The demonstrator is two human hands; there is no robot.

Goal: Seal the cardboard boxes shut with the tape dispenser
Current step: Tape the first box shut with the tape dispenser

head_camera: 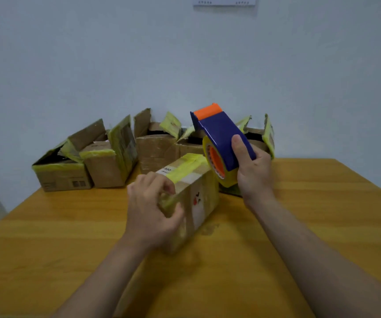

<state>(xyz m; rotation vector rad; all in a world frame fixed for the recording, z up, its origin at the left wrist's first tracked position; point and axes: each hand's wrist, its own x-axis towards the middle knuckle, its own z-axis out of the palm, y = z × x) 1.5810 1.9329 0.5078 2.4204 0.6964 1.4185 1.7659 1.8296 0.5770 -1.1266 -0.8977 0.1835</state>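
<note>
Fingers of your right hand (pixel 252 167) are curled firmly round the blue body of the tape dispenser (pixel 222 136), and the thumb lies flat on its upper face. Above this grip the orange end of the dispenser points up and away from you. Below the grip hangs the yellow tape roll (pixel 217 166) with its orange core, right against the far end of the cardboard box (pixel 204 203); whether it really touches the box, you cannot tell.

To the left of that grip, your left hand (pixel 152 203) holds the near end of the same box, with the fingers bent over the top edge and the thumb on the side facing you. This hand is a little blurred. A strip of yellow tape (pixel 186 167) runs along the top of the box, from the left hand toward the roll.

Behind both hands, several open boxes (pixel 107 166) with old yellow tape on their flaps stand in a row by the wall (pixel 93 65). Everything rests on the wooden table (pixel 311 203).
</note>
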